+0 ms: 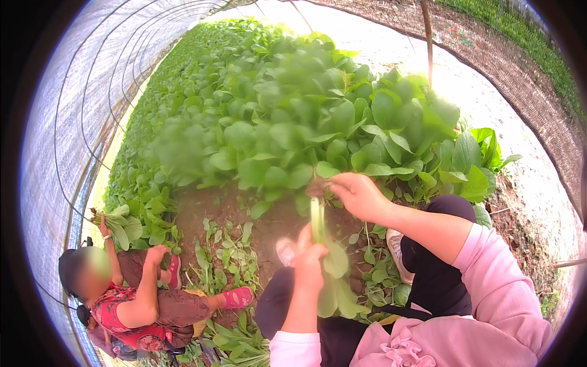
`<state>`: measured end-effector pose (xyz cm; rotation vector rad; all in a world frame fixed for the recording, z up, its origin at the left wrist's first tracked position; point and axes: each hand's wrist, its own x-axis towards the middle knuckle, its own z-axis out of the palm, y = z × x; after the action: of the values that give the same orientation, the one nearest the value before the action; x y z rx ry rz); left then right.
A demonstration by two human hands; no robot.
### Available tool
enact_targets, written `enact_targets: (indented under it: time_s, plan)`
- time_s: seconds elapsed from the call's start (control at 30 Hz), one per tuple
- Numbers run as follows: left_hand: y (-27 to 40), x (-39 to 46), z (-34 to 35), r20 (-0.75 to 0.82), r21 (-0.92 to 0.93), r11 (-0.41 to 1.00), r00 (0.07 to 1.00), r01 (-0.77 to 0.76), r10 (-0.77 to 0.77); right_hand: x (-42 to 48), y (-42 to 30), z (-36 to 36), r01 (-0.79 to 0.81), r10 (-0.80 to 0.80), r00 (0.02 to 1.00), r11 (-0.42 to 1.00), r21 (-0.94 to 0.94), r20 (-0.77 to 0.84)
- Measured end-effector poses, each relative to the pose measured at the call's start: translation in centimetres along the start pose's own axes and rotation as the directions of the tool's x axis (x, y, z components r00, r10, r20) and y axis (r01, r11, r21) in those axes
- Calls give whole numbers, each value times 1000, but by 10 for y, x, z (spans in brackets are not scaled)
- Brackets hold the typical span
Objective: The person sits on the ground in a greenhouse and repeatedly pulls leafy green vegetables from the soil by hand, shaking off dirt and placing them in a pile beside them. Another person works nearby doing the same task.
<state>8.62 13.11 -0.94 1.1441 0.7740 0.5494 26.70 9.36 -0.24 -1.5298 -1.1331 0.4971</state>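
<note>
A pulled leafy green plant [317, 215] with pale stalks hangs upside down before me, roots at the top and leaves towards my lap. My left hand [309, 261] is closed around its stalks. The fingers of my right hand [353, 190] pinch the soil-covered root clump [317, 187] at its upper end. Just beyond both hands stands the dense bed of leafy greens [275, 133], partly blurred.
Loose greens [238, 339] lie on the soil at lower left, and cut leaves [380, 275] near my right shoe. A co-worker [137, 303] sits at left holding a bunch of greens [120, 225]. Hoops [87, 137] support the tunnel cover; a pole [428, 46] stands at upper right.
</note>
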Motion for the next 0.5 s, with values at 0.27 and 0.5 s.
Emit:
enact_targets:
  time_s: [0.27, 0.5]
  plan:
    - [15, -6, -11, 203, -387, 906, 974, 172, -98, 8, 8, -6, -376, 291, 924, 809, 452, 247]
    - [11, -5, -8, 200, -362, 898, 962, 249, -187, -3, -10, -13, -572, 186, 705, 721, 393, 685]
